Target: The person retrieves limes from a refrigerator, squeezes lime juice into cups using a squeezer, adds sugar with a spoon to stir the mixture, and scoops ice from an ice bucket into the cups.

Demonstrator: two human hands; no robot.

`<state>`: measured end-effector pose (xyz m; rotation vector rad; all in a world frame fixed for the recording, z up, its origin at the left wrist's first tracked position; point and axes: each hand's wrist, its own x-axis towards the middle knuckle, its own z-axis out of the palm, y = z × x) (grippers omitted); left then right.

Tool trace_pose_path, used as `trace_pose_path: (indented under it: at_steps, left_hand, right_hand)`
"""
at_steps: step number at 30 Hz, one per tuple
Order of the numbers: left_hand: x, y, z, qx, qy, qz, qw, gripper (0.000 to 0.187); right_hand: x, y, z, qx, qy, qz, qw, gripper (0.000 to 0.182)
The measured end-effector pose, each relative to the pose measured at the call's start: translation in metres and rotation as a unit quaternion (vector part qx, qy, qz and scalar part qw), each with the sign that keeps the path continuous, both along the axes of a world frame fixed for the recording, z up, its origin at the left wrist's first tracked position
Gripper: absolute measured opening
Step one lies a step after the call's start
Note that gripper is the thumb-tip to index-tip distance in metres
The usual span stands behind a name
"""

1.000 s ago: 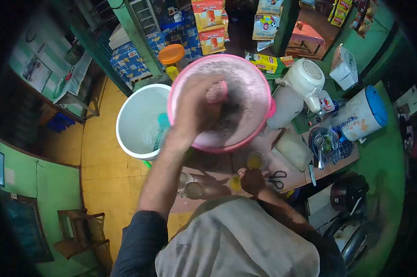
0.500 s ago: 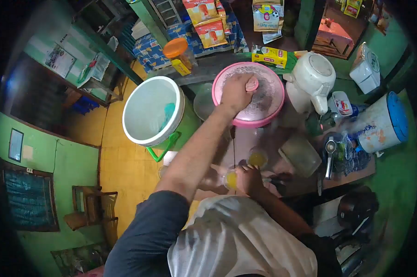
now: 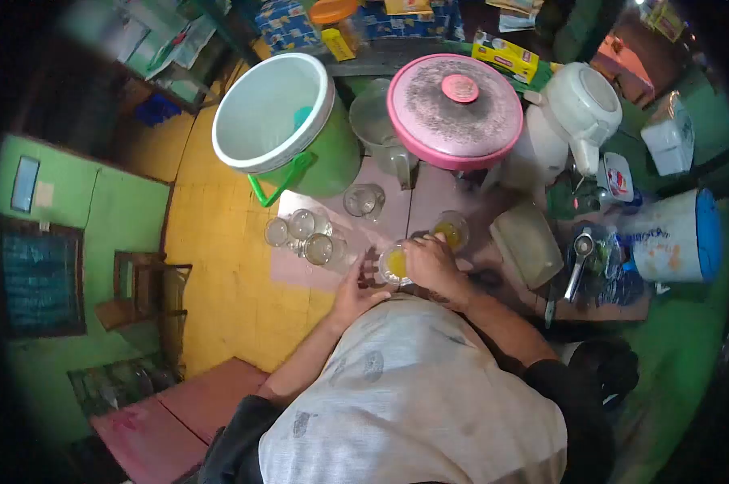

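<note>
A clear glass of yellow liquid (image 3: 396, 263) stands near the table's front edge, between my hands. My left hand (image 3: 356, 294) is just left of it, fingers spread and holding nothing. At the glass's right rim is my right hand (image 3: 431, 264), fingers pressed together; what they grip is hidden. Just beyond it sits a second glass with yellow-green liquid (image 3: 451, 231). The pink lid (image 3: 457, 105), with a round knob, covers a container farther back. Left of my hands are several clear glasses (image 3: 318, 249), and another glass (image 3: 364, 202) stands behind them.
An open green bucket-like cooler (image 3: 324, 157) stands at back left, beside a clear pitcher (image 3: 376, 121). At right are a white jug (image 3: 586, 105), a translucent container (image 3: 527, 246), a metal squeezer (image 3: 579, 262) and a white tub with a blue lid (image 3: 675, 238).
My left hand has let go of the pink lid's knob and come down beside the near glass. My right hand stays at that glass. The view has tilted downward.
</note>
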<state>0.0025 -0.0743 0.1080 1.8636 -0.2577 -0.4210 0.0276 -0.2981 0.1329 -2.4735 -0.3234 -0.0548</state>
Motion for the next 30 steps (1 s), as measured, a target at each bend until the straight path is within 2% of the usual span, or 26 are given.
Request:
trace_pose_path:
  at_steps: [1,2,4,5,7,8,10,13,14,16,17,18,19,23,25,26,27,28,29,30]
  left_hand:
    - [-0.003,-0.001,-0.018,-0.040,-0.012,0.009,0.999,0.100]
    - [0.002,-0.002,-0.034,0.006,-0.048,-0.028,0.998,0.116]
    - [0.013,-0.017,-0.036,0.019,-0.072,-0.029,0.997,0.119]
    - [0.016,-0.026,-0.036,0.037,-0.089,-0.045,0.994,0.122]
    - [0.020,-0.038,-0.044,-0.011,-0.116,-0.023,0.993,0.118]
    - [0.022,-0.043,-0.047,-0.034,-0.106,-0.012,0.994,0.113]
    - [0.024,-0.052,-0.046,-0.106,-0.077,-0.001,0.991,0.099]
    - [0.021,-0.052,-0.034,-0.073,-0.025,-0.003,0.997,0.096]
    - [0.021,-0.050,-0.045,-0.044,-0.026,0.012,0.999,0.092]
    - [0.020,-0.050,-0.028,-0.041,-0.021,0.009,0.999,0.092]
    - [0.019,-0.050,-0.021,-0.042,-0.013,0.007,0.999,0.092]
    - [0.022,-0.047,-0.036,-0.078,-0.061,-0.014,0.995,0.093]
    - [0.024,-0.046,-0.017,-0.080,-0.062,-0.016,0.995,0.093]
    - [0.032,-0.034,0.060,-0.062,-0.093,-0.056,0.992,0.095]
    - [0.044,-0.028,0.083,-0.049,-0.114,-0.069,0.990,0.096]
    - [0.054,-0.026,0.092,-0.077,-0.149,-0.074,0.983,0.095]
    - [0.065,-0.022,0.104,-0.105,-0.182,-0.079,0.974,0.095]
    - [0.074,-0.016,0.130,-0.056,-0.158,-0.069,0.983,0.095]
    - [0.087,-0.009,0.141,-0.058,-0.160,-0.076,0.983,0.095]
    - [0.100,-0.002,0.148,-0.114,-0.160,-0.092,0.976,0.095]
  right_hand:
    - [0.000,0.000,0.006,-0.019,0.006,0.032,0.999,0.015]
    - [-0.001,0.002,0.001,-0.025,0.004,0.045,0.999,0.015]
    - [0.002,0.007,-0.009,0.055,-0.030,-0.014,0.998,0.012]
    - [0.002,0.006,-0.011,0.052,-0.034,-0.005,0.998,0.012]
    - [0.001,0.002,-0.009,-0.066,-0.023,0.018,0.997,0.012]
    - [0.001,0.001,-0.017,-0.067,-0.025,0.021,0.997,0.012]
    - [0.004,0.001,-0.029,0.069,-0.004,0.022,0.997,0.015]
    - [0.000,-0.007,-0.015,0.009,-0.078,-0.018,0.997,0.016]
    - [-0.002,-0.008,-0.010,0.012,-0.081,-0.019,0.996,0.016]
    - [-0.005,-0.008,0.001,0.027,0.033,-0.010,0.999,0.014]
    - [-0.005,-0.008,0.008,0.028,0.032,-0.013,0.999,0.014]
    - [-0.004,-0.007,0.020,0.028,-0.035,-0.028,0.999,0.014]
    - [-0.003,-0.007,0.033,0.026,-0.102,-0.042,0.994,0.013]
    - [0.001,0.004,0.099,-0.029,-0.059,-0.011,0.998,0.012]
    - [0.015,0.012,0.128,0.085,-0.117,-0.020,0.989,0.012]
    - [0.020,0.015,0.148,0.081,-0.120,-0.024,0.989,0.012]
    - [0.025,0.019,0.170,0.032,-0.158,-0.017,0.987,0.011]
    - [0.029,0.023,0.191,-0.016,-0.195,-0.012,0.981,0.009]
    - [0.035,0.029,0.209,-0.019,-0.197,-0.019,0.980,0.009]
    - [0.040,0.035,0.226,0.030,-0.145,-0.008,0.989,0.012]
